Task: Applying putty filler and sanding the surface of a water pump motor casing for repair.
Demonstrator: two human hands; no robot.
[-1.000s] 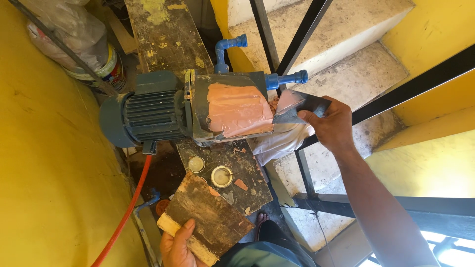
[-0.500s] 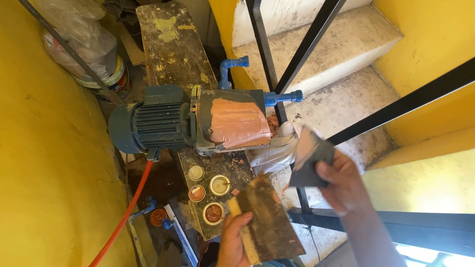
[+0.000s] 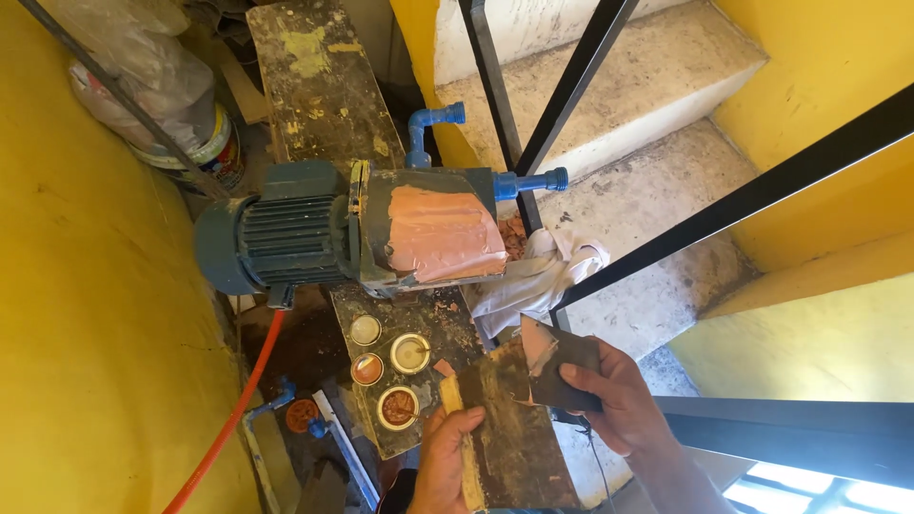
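Paint-stained wooden plank under teal pump motor (three small open tins alongside)

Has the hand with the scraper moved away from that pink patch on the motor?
Yes. The right hand with the scraper has drawn back from the pink patch to the board.

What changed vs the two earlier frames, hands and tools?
The right hand pulled its flat scraper blade off the pink patch on the pump and brought it down against the wooden board. The left hand raised that board up beside the small open tins. Both grips unchanged. Pump, blue pipe fittings, white rag and orange hose stayed put.
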